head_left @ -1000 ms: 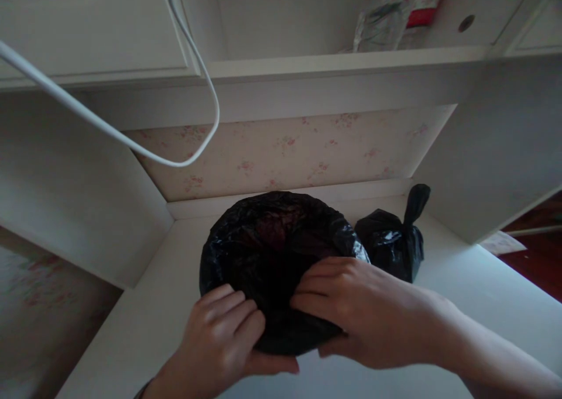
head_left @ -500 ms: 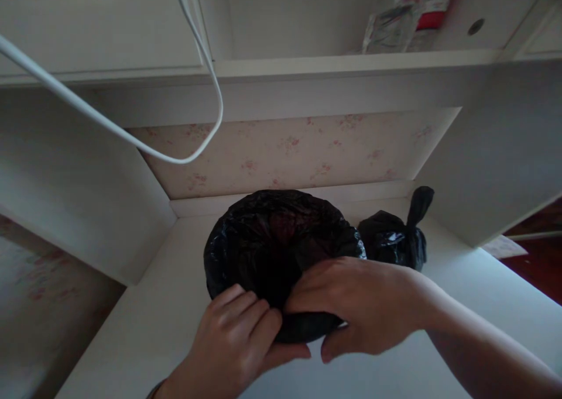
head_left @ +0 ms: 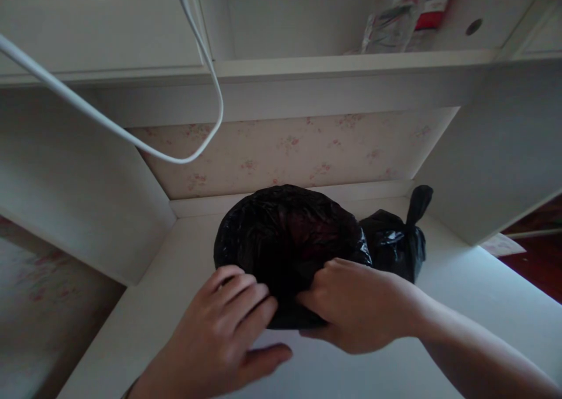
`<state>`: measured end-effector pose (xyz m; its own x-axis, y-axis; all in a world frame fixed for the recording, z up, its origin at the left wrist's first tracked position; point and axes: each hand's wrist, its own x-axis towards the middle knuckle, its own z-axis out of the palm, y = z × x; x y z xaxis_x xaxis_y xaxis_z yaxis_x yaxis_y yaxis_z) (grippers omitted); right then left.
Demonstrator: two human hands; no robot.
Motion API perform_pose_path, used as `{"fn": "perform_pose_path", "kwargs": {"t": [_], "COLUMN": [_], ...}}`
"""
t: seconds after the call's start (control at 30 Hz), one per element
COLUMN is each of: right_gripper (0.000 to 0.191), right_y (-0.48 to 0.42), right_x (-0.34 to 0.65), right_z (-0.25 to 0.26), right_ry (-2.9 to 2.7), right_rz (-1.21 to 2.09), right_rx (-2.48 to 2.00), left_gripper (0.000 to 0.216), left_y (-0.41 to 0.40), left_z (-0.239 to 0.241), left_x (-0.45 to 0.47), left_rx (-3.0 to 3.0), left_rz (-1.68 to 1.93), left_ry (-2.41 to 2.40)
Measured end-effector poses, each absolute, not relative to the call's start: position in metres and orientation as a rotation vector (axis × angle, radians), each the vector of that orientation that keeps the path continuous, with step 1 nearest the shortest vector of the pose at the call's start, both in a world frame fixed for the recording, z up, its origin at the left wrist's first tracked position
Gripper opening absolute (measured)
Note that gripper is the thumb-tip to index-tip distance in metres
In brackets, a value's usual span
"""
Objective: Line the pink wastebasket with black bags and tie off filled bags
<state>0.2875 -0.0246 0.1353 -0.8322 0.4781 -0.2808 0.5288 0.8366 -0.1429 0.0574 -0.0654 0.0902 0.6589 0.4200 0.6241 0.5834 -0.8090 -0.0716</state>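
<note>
A round bin lined with a black bin bag (head_left: 290, 217) stands on the white surface, its mouth facing me and the bag folded over its rim. My right hand (head_left: 360, 305) grips the near right part of the bagged rim, fingers inside and thumb outside. At the near left of the rim is my left hand (head_left: 223, 323). Its fingers rest over the bag's edge, spread a little, and the thumb sticks out apart from the rim. The bin's own walls are hidden by the bag.
A knotted black bag (head_left: 395, 241) sits right beside the bin. A white cable (head_left: 175, 159) hangs in a loop at the upper left. Above, an open shelf (head_left: 298, 19) holds a clear plastic packet (head_left: 386, 30) and a red-and-white container (head_left: 434, 10). White panels flank both sides.
The bin has shifted slightly right and away from me. My left hand has loosened, its thumb moving away from the rim. My right hand's fingers have curled tighter on the bag's edge.
</note>
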Motion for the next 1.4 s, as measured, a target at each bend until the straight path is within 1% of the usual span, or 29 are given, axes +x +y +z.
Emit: {"fn": "perform_pose_path", "kwargs": {"t": [0.1,0.23,0.4,0.57,0.63,0.7,0.8,0.93,1.07,1.2,1.3,1.4], "right_gripper": [0.039,0.034,0.036,0.029,0.028,0.031,0.034,0.053,0.064,0.058,0.049,0.054], "right_y": [-0.029,-0.027,-0.024,-0.025,-0.025,-0.025,-0.023,-0.016,-0.010,-0.007,-0.006,-0.008], "right_x": [0.285,0.294,0.307,0.294,0.287,0.286,0.294,0.308,0.306,0.300,0.304,0.312], "right_z": [0.131,0.136,0.141,0.139,0.139,0.139,0.138,0.136,0.141,0.146,0.143,0.138], "right_ry": [2.798,2.828,2.749,2.720,2.773,2.774,2.746,2.814,2.691,2.552,2.671,2.838], "right_rz": [-0.371,-0.504,-0.427,-0.386,-0.393,-0.406,-0.515,-0.654,-0.683,-0.659,-0.710,-0.638], "right_rx": [0.753,0.801,0.873,0.688,0.657,0.631,0.607,0.614,0.583,0.532,0.478,0.553], "left_gripper": [0.036,0.046,0.059,0.057,0.061,0.059,0.050,0.054,0.056,0.058,0.058,0.056], "left_y": [-0.080,-0.074,-0.050,-0.048,-0.058,-0.068,-0.073,-0.060,-0.050,-0.046,-0.044,-0.042], "left_z": [0.080,0.069,0.075,0.086,0.086,0.082,0.077,0.077,0.079,0.078,0.077,0.077], "left_x": [0.082,0.089,0.060,0.055,0.067,0.080,0.089,0.077,0.063,0.059,0.055,0.049], "left_rx": [-2.500,-2.434,-2.543,-2.694,-2.698,-2.666,-2.597,-2.606,-2.658,-2.677,-2.683,-2.707], "left_rz": [-0.992,-0.951,-0.857,-0.844,-0.875,-0.873,-0.829,-0.840,-0.848,-0.860,-0.872,-0.849], "left_ry": [-0.828,-0.874,-0.750,-0.788,-0.818,-0.836,-0.831,-0.719,-0.658,-0.661,-0.661,-0.662]}}
